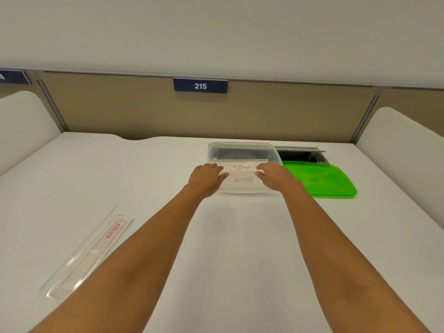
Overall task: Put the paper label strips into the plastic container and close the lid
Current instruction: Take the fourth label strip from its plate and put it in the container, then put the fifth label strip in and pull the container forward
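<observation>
A clear plastic container (241,146) stands open at the far middle of the white desk. Two white paper label strips (243,174), handwritten SIGMA and ALPHA, lie across its near half, one behind the other. My left hand (207,177) holds their left ends with thumb and fingertips, and my right hand (272,174) holds their right ends the same way. Whether the strips rest inside the container or hover above it cannot be told. The green lid (323,181) lies flat on the desk, right of the container and touching it.
A clear ruler in a plastic sleeve (89,253) lies slanted at the near left. An open cable hatch (300,153) sits behind the lid. A beige partition with a plate reading 215 (200,86) closes the back; white side panels flank the desk.
</observation>
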`<state>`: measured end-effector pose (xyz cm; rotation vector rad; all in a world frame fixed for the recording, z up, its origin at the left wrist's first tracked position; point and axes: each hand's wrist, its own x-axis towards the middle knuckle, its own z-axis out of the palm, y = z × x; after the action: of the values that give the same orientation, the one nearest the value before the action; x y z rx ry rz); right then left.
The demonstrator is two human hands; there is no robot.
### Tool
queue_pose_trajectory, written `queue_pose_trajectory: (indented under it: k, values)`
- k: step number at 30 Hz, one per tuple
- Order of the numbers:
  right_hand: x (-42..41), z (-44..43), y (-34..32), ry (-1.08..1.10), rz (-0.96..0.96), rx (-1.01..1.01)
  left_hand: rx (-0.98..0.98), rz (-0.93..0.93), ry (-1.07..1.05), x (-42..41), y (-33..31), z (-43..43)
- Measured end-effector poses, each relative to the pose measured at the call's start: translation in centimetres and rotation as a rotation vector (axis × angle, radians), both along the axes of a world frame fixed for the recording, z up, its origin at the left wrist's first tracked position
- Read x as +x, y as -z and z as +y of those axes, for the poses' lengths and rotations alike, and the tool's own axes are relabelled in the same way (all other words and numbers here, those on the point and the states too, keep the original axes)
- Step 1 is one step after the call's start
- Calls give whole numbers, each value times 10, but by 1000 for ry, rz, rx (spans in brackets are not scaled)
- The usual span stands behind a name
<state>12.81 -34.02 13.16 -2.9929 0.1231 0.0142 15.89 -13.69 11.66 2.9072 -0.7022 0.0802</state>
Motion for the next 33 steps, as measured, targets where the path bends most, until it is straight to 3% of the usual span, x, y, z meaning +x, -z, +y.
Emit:
queue_pose_trajectory:
  k: [3,7,17,21,25,30,33]
  values:
    - [-15,24,6,-4,-128,11,-50,10,-36,-19,5,25]
    - [-32,77,17,-29,-244,213,-177,-9,-170,-45,18,70]
    - [-62,220,53,-175,-82,490,-279,-35,-620,-88,45,194]
    - [-72,262,68,-186,-39,593,-305,61,-757,-99,54,230]
    - [-81,291,84,-149,-14,738,-541,174,-864,-100,59,252]
    - [-87,308,91,-54,-1,965,-746,182,-870,-97,50,261]
    - [-87,309,86,23,3,1127,-1098,237,-855,-94,42,256]
